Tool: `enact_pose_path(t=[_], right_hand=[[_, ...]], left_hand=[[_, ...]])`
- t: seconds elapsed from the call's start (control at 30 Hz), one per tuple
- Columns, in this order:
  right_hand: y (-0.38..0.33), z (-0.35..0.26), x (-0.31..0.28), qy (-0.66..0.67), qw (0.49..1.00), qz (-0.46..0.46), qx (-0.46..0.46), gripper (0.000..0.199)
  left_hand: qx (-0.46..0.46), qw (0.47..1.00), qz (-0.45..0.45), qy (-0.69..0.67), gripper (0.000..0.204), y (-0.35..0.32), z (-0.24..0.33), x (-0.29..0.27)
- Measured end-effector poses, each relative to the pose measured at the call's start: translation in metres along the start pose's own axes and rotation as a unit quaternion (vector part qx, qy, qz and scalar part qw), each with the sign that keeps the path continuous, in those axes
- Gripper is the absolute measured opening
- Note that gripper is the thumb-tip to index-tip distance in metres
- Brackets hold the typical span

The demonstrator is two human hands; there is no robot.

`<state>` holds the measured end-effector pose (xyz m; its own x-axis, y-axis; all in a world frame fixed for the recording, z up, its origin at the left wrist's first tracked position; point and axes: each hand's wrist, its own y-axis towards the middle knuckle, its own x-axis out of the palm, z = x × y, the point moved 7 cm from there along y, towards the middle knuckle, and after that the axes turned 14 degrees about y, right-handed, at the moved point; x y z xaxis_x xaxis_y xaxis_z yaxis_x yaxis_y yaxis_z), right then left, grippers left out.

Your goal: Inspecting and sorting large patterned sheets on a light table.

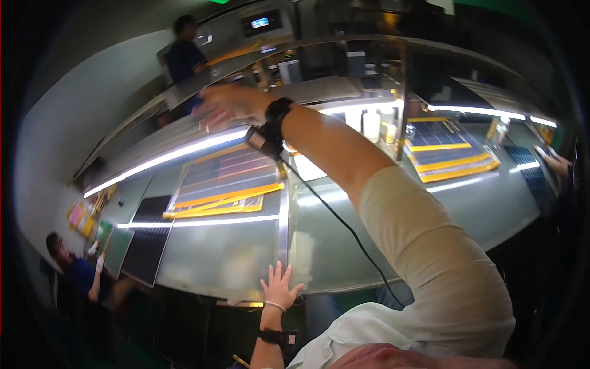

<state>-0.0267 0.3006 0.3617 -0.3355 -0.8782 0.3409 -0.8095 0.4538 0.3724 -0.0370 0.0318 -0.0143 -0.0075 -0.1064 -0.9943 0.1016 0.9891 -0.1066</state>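
My left hand [281, 288] lies flat at the near edge of the worktable [227, 252], fingers spread, holding nothing. A bracelet and a black wrist strap sit on that arm. My right arm reaches up and across to the left. At its end my right hand [235, 103] is blurred by motion; its fingers look stretched apart, and I see nothing in them. It hovers around the height of the overhead shelf and lamp bar. Lower down, dark sheets with orange-yellow edges [227, 178] lie stacked on the table. A black strap with a small device [265, 141] and cable is on my right wrist.
Bright strip lights [166, 157] run along the shelf. More yellow-edged sheets [448, 147] and bottles [371, 125] are on the right side. A person [80, 264] at the left handles a dark panel [147, 246]; another person [184, 52] stands behind the shelf. A hand [556, 163] shows at far right.
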Motion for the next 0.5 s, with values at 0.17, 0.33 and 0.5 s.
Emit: enact_pose_path(t=[0.17, 0.33, 0.5], right_hand=[[-0.113, 0.032, -0.037, -0.264, 0.932, -0.093, 0.23, 0.042], [-0.348, -0.038, -0.192, -0.019, 0.981, 0.195, 0.014, 0.043], [-0.562, -0.144, -0.279, 0.069, 0.794, 0.523, -0.3, 0.065]], left_hand=[[-0.006, 0.999, 0.039, -0.03, 0.071, 0.004, 0.008, -0.006], [0.006, 0.998, 0.058, -0.029, 0.07, 0.006, 0.009, -0.006], [0.002, 0.999, 0.022, -0.03, 0.074, 0.015, 0.011, 0.004]])
